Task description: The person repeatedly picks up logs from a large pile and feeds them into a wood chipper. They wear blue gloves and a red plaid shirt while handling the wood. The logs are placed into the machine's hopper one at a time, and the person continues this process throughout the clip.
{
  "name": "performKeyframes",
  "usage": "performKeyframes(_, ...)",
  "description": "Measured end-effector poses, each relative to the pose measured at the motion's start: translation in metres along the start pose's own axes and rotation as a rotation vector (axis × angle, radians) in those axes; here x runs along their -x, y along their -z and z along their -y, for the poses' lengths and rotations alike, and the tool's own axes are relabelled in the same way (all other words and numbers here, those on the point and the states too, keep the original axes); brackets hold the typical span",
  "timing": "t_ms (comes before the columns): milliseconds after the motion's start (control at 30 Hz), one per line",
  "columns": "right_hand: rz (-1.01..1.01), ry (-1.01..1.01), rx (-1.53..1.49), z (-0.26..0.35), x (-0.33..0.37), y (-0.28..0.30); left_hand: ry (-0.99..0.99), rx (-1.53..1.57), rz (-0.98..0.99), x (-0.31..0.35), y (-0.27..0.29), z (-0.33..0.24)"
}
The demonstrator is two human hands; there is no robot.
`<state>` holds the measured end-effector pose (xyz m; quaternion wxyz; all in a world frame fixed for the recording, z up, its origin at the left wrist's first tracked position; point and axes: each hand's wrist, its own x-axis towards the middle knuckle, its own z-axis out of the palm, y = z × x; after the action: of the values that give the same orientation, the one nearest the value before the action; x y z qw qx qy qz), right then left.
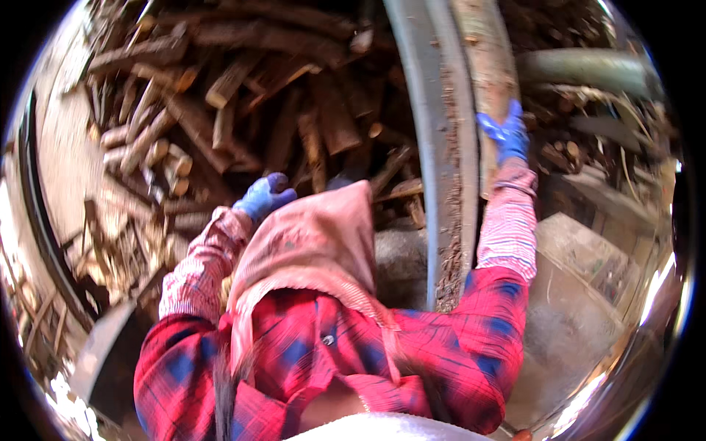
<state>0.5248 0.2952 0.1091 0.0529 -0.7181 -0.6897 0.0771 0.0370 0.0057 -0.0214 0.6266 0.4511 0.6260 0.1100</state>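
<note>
My right hand [507,135], in a blue glove, rests on a long pale log [487,51] with its thumb spread away from the fingers. The log lies lengthwise along the right side of a grey metal channel [423,110] that runs away from me. My left hand [262,198], also blue-gloved, hangs to the left of my pink apron [309,235], above the wood heap. Its fingers are slightly bent, thumb apart, and nothing shows in them. The palm is hidden.
A large heap of cut wood pieces [213,132] fills the left and far side. Brown wood debris [450,242] lies along the channel. Another thick log [588,72] lies crosswise at the far right. A flat grey slab [581,250] is at the right.
</note>
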Motion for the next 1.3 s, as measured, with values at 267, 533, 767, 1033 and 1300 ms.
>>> performKeyframes(267, -0.566, 0.459, 0.215, 0.071, 0.081, -0.045, 0.294, 0.204, -0.268, 0.025, -0.009, 0.200)
performKeyframes(533, 0.417, 0.394, -0.517, 0.198, 0.280, -0.310, 0.464, 0.465, -0.254, -0.015, -0.069, 0.301)
performKeyframes(767, 0.866, 0.194, -0.045, 0.222, 0.175, -0.476, 0.470, 0.854, -0.450, -0.007, -0.128, 0.344)
performKeyframes(1033, 0.847, 0.167, 0.553, 0.283, 0.002, -0.632, 0.649, 1.242, -0.450, -0.016, -0.157, 0.318)
performKeyframes(1300, 0.858, 0.324, 0.579, 0.273, 0.002, -0.628, 0.617, 1.195, -0.278, -0.050, -0.184, 0.318)
